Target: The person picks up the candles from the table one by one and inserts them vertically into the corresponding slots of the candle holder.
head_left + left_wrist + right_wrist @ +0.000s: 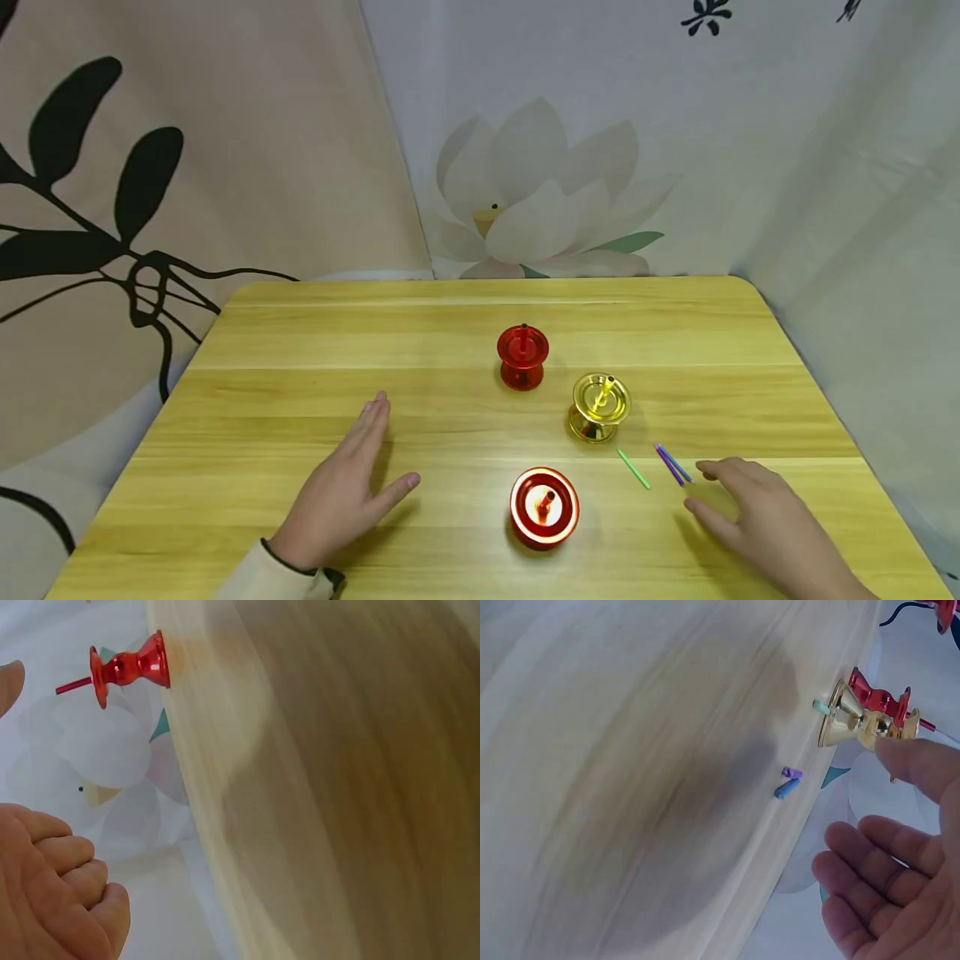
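My left hand (341, 492) hovers over the table's left half with straight fingers and thumb spread, holding nothing. At the right, my right hand (765, 517) is also unburdened, its fingers loosely bent close to a blue stick (681, 469) and a purple stick (670, 467) lying side by side. A thin green stick (633, 469) lies left of them. Three small spiked candle holders stand upright: a red one (522, 358) at the back, a gold one (597, 408), and a red one (544, 508) in front. In the right wrist view, the thumb overlaps the gold candle holder (844, 724).
The wooden table (300, 333) has rounded back corners. Behind it hangs a pale curtain (750, 167) printed with a lotus and dark leaves, meeting the table's back edge. More pale cloth runs along the right side.
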`<move>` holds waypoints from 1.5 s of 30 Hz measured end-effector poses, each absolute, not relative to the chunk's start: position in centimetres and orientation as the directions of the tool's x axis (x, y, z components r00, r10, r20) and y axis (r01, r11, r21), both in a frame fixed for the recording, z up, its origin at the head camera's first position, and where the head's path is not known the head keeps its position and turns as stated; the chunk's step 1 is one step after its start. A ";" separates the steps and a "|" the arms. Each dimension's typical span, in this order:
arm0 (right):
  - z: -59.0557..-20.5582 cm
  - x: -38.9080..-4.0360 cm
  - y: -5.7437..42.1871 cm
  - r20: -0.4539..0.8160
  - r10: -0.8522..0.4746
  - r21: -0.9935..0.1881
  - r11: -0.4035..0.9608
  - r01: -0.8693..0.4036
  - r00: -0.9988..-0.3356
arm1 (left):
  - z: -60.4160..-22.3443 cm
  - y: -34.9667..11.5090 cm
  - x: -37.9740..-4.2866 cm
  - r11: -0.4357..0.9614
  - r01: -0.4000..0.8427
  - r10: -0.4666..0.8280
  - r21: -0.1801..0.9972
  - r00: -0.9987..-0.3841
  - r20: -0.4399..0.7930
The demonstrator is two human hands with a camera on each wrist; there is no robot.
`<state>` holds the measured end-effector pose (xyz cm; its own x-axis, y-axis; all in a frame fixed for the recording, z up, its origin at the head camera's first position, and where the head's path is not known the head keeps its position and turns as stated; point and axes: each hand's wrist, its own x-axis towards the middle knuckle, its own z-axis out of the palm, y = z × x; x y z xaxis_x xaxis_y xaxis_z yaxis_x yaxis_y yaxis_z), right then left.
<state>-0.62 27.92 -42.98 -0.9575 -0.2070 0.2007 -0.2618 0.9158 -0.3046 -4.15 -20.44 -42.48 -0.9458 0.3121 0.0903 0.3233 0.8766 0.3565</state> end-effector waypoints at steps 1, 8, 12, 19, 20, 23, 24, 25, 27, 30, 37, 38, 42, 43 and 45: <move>-43.1 -0.7 27.8 0.221 -0.217 -0.295 0.914 -0.277 -0.951 | -42.5 -20.4 -4.1 0.871 0.320 0.309 0.374 -0.947 0.090; -43.5 -1.4 26.8 0.281 -0.264 -0.272 0.900 -0.341 -0.923 | -42.9 -20.0 -4.0 0.798 0.290 0.283 0.529 -0.954 0.097; -43.6 -1.6 26.3 0.264 -0.258 -0.284 0.900 -0.331 -0.929 | -42.9 -19.4 -4.3 0.750 0.277 0.275 0.601 -0.957 0.098; -44.1 -2.3 25.5 0.280 -0.294 -0.269 0.889 -0.369 -0.914 | -43.1 -18.6 -4.9 0.662 0.227 0.242 0.714 -0.967 0.082; -44.1 -2.4 25.3 0.277 -0.297 -0.268 0.889 -0.370 -0.914 | -43.1 -18.4 -5.0 0.648 0.219 0.237 0.729 -0.968 0.080; -43.9 -2.7 24.8 0.244 -0.286 -0.277 0.895 -0.349 -0.927 | -43.1 -18.0 -5.4 0.616 0.198 0.226 0.763 -0.972 0.071; -43.9 -2.8 24.6 0.234 -0.283 -0.279 0.897 -0.343 -0.930 | -43.1 -17.8 -5.5 0.609 0.192 0.222 0.770 -0.973 0.067; -43.8 -2.8 24.4 0.221 -0.279 -0.284 0.898 -0.335 -0.935 | -43.1 -17.6 -5.6 0.600 0.186 0.219 0.778 -0.974 0.064; -43.7 -3.0 24.1 0.196 -0.274 -0.297 0.898 -0.324 -0.941 | -43.1 -17.2 -5.8 0.578 0.176 0.215 0.796 -0.975 0.059; -43.6 -3.3 23.7 0.160 -0.272 -0.313 0.898 -0.310 -0.949 | -43.0 -16.8 -6.1 0.551 0.169 0.211 0.817 -0.976 0.059; -43.7 -3.8 22.9 0.087 -0.265 -0.316 0.907 -0.279 -0.960 | -43.4 -16.3 -6.4 0.512 0.174 0.206 0.841 -0.975 0.076; -43.7 -3.9 22.8 0.083 -0.267 -0.313 0.908 -0.279 -0.960 | -43.5 -16.3 -6.5 0.509 0.170 0.208 0.844 -0.976 0.071; -44.0 -4.3 22.6 0.082 -0.291 -0.289 0.908 -0.302 -0.953 | -43.9 -16.0 -7.0 0.494 0.131 0.210 0.859 -0.977 0.028; -44.1 -4.4 22.6 0.082 -0.296 -0.286 0.908 -0.307 -0.952 | -44.0 -15.9 -7.1 0.492 0.122 0.207 0.862 -0.978 0.020; -44.2 -4.6 22.4 0.078 -0.299 -0.285 0.908 -0.309 -0.951 | -44.1 -15.7 -7.3 0.483 0.106 0.199 0.869 -0.980 0.009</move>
